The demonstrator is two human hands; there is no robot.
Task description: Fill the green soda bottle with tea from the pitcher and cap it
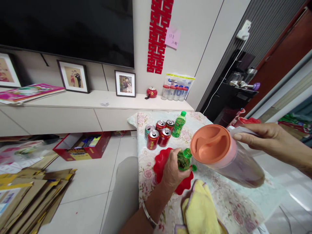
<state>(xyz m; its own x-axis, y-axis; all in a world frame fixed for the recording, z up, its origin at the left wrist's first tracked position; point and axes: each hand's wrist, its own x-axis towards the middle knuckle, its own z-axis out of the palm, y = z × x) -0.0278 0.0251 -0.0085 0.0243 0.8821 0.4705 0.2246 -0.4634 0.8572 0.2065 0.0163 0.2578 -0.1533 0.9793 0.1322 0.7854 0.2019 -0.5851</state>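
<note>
My left hand (172,169) is wrapped around an uncapped green plastic bottle (183,160) over a red scalloped plate (161,159). In my right hand (269,135) is the handle of a clear pitcher (243,169) with an orange lid (210,144) and brownish liquid inside. The pitcher tilts left, its lid end close to the bottle's mouth; I see no stream between them. Beside the plate lies a small green bottle cap (194,167). Behind it stand a second, capped green bottle (179,125) and several drink cans (152,140), mostly red.
A yellow cloth (202,211) lies on the flowered tablecloth (148,175) near me. Beyond the table, a low white cabinet (109,105) carries framed photos (125,84), several red-lidded jars (173,93) and a red pot (151,92). Flattened cardboard (36,198) and a red box (83,152) are on the floor left.
</note>
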